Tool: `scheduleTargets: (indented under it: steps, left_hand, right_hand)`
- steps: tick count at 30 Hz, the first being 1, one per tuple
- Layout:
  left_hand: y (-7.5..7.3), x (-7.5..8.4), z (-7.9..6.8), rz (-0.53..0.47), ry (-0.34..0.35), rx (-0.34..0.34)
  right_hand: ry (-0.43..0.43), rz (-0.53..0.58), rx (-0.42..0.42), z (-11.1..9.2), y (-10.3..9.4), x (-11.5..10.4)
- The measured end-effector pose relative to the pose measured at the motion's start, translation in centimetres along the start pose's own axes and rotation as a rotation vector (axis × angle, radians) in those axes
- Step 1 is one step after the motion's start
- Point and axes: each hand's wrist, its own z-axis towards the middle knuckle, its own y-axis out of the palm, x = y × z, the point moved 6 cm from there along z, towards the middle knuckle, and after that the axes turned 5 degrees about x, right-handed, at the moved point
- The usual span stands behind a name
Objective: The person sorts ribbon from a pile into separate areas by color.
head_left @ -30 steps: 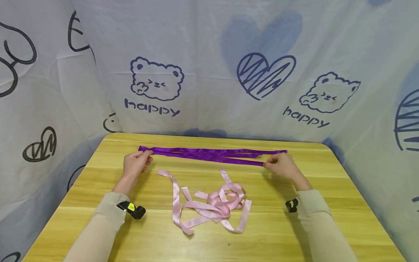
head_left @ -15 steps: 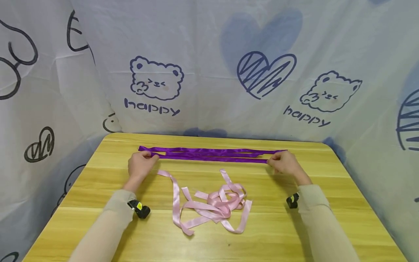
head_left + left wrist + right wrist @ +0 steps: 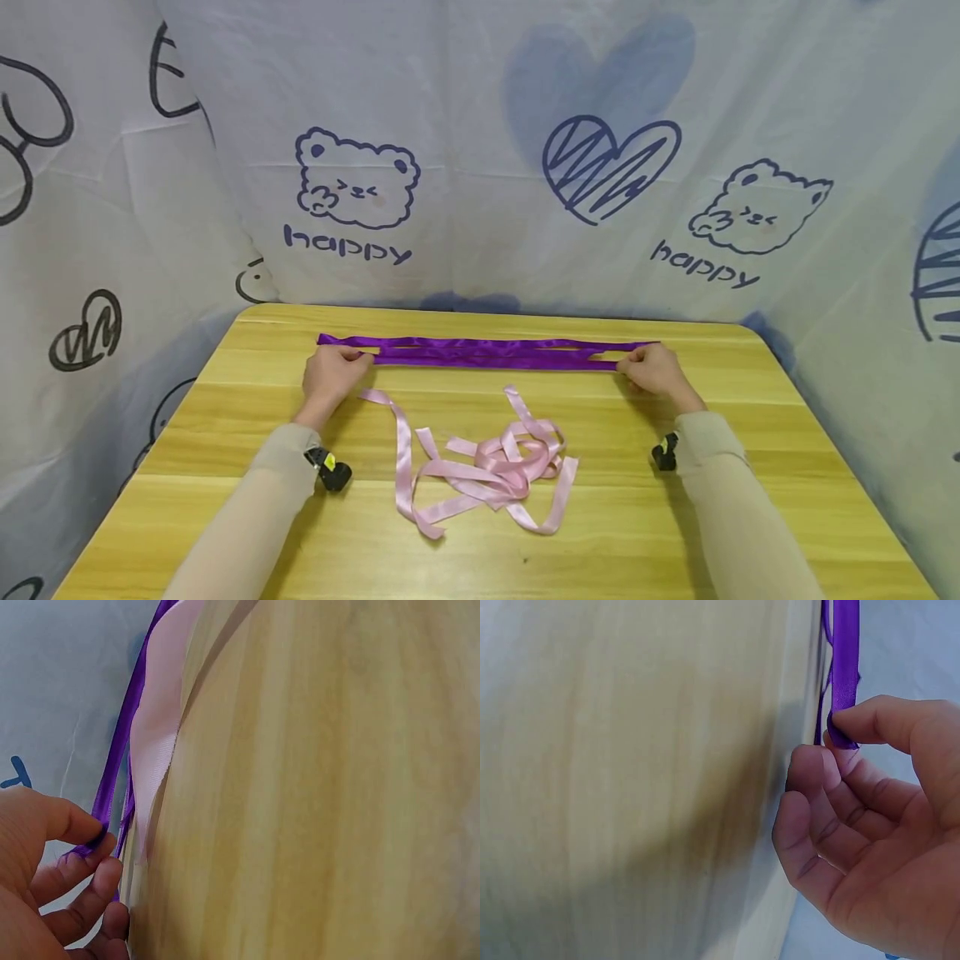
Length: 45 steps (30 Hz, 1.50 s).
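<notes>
I've watched the left hand (image 3: 333, 372) shift toward 3 to 4 o'clock over the last second, while the right hand (image 3: 654, 369) went toward 2 o'clock. The front purple ribbon (image 3: 495, 364) they pinch slanted down toward 4 o'clock; I now have it nearly level, 9 to 3, its gap to the middle purple ribbon (image 3: 487, 353) narrowed to almost nothing.
</notes>
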Motion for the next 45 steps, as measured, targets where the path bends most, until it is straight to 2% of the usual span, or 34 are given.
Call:
scheduleTargets:
  steps: [8,18,28,34,38,42,45]
  left_hand:
    - [0.4,0.1,0.2,0.057,-0.008,0.016]
    - [0.7,-0.3,0.7,0.124,-0.001,0.07]
    - [0.7,-0.1,0.6,0.136,0.009,0.052]
    - [0.4,0.1,0.4,0.116,0.007,0.035]
    - [0.1,0.2,0.2,0.106,0.029,0.052]
    - [-0.6,0.6,-0.2,0.078,0.071,0.093]
    - [-1.1,1.3,-0.6,0.048,0.129,0.143]
  right_hand:
    - [0.03,-0.011,0.007,0.5,0.8,0.3]
    - [0.03,-0.1,0.041,1.3,1.2,0.2]
    - [0.043,-0.13,0.045,1.1,1.1,-0.1]
    - [0.033,-0.041,0.038,0.6,0.7,0.1]
    - [0.025,0.009,0.051,0.1,-0.1,0.3]
    - [0.015,-0.05,0.117,-0.4,-1.3,-0.1]
    - [0.018,-0.091,0.166,-1.0,-1.9,-0.6]
